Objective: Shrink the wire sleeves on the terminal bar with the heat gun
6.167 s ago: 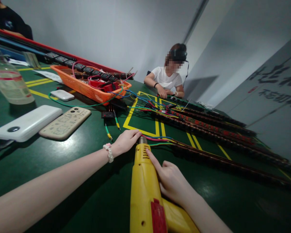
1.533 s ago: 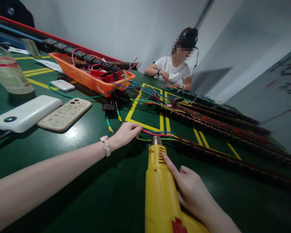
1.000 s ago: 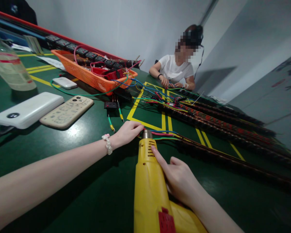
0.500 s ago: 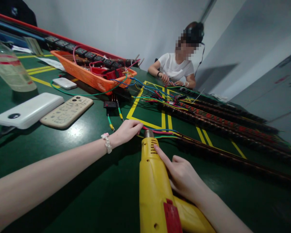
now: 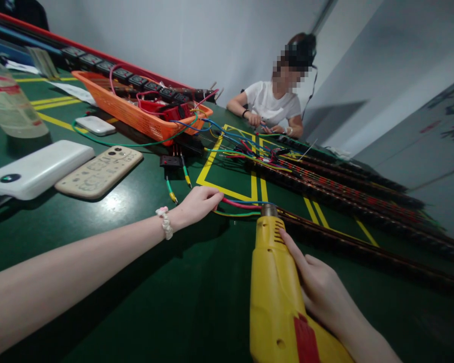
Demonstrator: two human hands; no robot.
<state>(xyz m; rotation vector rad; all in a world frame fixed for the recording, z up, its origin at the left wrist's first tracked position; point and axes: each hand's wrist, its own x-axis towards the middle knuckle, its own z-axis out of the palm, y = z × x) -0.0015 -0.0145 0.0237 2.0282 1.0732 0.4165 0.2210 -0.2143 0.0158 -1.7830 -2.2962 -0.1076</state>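
Observation:
My left hand [image 5: 200, 202] is closed on the near end of a red wire [image 5: 242, 205], left of the table's middle. A blue wire and a green-yellow wire [image 5: 236, 215] run beside the red one toward a long dark strip [image 5: 336, 242]. In my right hand [image 5: 321, 282] is a yellow heat gun [image 5: 274, 282], its index finger stretched along the vents. The gun's metal nozzle points away from me, at the spot where the wires meet the strip. The tips of my left fingers hide the wire's end.
An orange basket [image 5: 124, 111] with wires and red parts stands at the back left. Nearer are a white power bank [image 5: 41, 169], a phone [image 5: 98, 172] and a bottle [image 5: 13, 108]. More wired strips [image 5: 325, 189] lie at the right. Across the table [image 5: 147, 297] sits a person [image 5: 274, 103].
My right hand and the heat gun have moved right along the wires, from near my left hand to the strip's end. My left hand has stayed by the wire end.

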